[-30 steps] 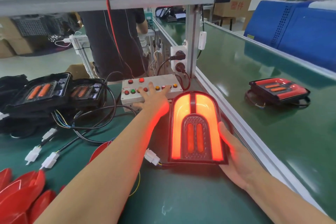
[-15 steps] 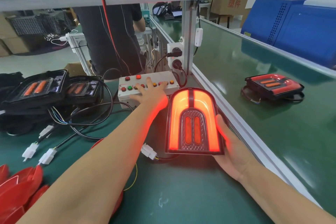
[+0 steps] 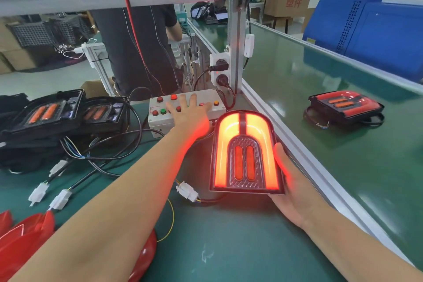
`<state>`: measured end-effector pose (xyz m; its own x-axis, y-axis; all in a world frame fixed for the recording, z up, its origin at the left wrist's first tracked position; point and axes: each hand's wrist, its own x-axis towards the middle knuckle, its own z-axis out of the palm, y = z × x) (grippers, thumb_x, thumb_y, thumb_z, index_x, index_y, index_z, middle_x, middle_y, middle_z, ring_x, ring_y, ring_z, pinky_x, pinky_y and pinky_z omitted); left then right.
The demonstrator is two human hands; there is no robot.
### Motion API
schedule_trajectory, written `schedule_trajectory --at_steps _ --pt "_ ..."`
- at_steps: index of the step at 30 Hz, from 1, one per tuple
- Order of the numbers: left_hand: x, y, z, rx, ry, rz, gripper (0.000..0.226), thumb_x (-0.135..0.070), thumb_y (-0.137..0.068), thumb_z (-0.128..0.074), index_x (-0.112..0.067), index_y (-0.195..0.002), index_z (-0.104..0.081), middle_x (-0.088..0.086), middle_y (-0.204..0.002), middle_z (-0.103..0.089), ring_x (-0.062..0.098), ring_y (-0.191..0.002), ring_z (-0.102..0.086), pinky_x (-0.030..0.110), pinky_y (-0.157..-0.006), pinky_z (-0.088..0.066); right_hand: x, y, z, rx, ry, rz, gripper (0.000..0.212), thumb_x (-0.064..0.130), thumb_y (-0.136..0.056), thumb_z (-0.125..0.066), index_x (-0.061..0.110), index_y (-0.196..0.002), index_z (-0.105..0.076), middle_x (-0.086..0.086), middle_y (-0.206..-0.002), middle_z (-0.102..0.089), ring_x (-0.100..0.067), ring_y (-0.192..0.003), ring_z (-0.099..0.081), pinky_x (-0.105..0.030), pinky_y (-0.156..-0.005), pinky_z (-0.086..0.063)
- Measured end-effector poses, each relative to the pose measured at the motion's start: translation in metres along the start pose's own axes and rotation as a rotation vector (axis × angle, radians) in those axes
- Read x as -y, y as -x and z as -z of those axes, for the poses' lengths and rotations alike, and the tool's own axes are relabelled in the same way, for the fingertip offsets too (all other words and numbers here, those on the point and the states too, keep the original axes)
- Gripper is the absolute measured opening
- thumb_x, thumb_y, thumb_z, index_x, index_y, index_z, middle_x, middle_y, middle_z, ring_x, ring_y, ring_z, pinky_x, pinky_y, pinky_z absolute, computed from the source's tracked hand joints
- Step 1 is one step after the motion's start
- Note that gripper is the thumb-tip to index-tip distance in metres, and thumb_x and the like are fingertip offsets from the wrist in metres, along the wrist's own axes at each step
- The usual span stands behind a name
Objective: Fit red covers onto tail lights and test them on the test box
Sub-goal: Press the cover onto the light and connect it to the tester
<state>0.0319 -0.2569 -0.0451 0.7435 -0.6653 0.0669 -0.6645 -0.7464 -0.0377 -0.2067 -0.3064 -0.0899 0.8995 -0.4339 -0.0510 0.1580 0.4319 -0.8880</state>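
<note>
While lit bright red at centre frame, tail light (image 3: 246, 152) held upright off the green bench (image 3: 229, 247) — right hand (image 3: 290, 188) cupped under its lower right corner, thumb curled up along the right edge, grasping the housing. White connector (image 3: 187, 193) on its short lead just left of the lamp's lower corner. Left hand (image 3: 191, 117) stretched out just left of the lamp's arched top, fingers (image 3: 182, 103) straight and spread flat on the test box (image 3: 184, 107), among its red, green and orange buttons; which button is pressed cannot be told. Red glow cast over the wrist and back of that hand. Behind the box, plugs seated in a white socket block (image 3: 219, 71) on an aluminium post (image 3: 234, 46). At left of frame, uncovered black tail lights (image 3: 61, 112) heaped with tangled cables and loose white plugs (image 3: 49, 192). Loose red covers (image 3: 25, 236) at lower left, another partly hidden under the left forearm. At right, across the aluminium rail, a covered tail light (image 3: 345, 105) lying unlit on the conveyor belt (image 3: 343, 167) — blue machine (image 3: 375, 36) beyond, at upper right. Standing person in dark clothing (image 3: 135, 52) past the bench, upper centre.
</note>
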Motion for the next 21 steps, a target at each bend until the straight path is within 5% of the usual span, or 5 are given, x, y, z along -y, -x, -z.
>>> schedule_trajectory --at_steps 14,21 --pt "-0.0008 0.0003 0.003 -0.01 -0.016 0.019 0.069 -0.011 -0.085 -0.042 -0.043 -0.144 -0.028 0.01 -0.159 -0.004 0.038 -0.144 0.008 0.069 -0.104 0.011 0.0006 -0.0002 -0.0002 -0.038 0.03 -0.057 0.055 0.062 -0.084 -0.048 0.029 -0.124 -0.065 -0.005 -0.128 -0.065 -0.023 -0.118 -0.062 -0.049 -0.106 -0.038" --pt "0.0002 -0.0016 0.0037 -0.025 -0.026 -0.005 0.067 -0.013 -0.082 -0.044 -0.043 -0.141 -0.033 0.009 -0.158 -0.006 0.037 -0.144 0.009 0.069 -0.104 0.013 0.0032 -0.0011 -0.0042 -0.061 0.035 -0.083 0.054 0.065 -0.079 -0.049 0.032 -0.116 -0.07 -0.004 -0.123 -0.068 -0.019 -0.111 -0.066 -0.039 -0.09 -0.044"
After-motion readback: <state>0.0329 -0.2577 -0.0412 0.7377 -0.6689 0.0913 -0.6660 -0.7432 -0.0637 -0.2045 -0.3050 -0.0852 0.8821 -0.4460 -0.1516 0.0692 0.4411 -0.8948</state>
